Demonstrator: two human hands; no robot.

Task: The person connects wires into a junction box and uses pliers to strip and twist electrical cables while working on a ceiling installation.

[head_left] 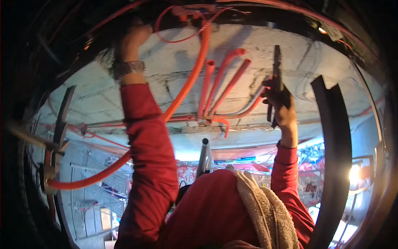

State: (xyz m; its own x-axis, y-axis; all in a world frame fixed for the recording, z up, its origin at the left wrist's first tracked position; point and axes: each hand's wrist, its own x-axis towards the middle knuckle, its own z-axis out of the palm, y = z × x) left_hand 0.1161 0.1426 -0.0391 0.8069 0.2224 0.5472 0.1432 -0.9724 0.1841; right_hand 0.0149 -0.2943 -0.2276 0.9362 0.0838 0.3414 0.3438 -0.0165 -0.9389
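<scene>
My left hand [136, 39], a wrist band below it, reaches up to the dark structure at the top; its fingertips are lost in shadow. A thin red loop of wire [174, 40] and a thick orange corrugated conduit [185, 89] are just to its right. My right hand [280, 103] grips a long, dark hand tool [277, 58], held upright, its exact kind unclear, beside several red pipes [224, 76] against the pale concrete surface [172, 66].
Dark metal channels stand at right [333, 141] and left [65, 106]. A steel tube [204, 153] rises near the middle. Red conduits [101, 139] cross the left side. A bright lamp [354, 173] glows at lower right, and metal framing [94, 207] shows below left.
</scene>
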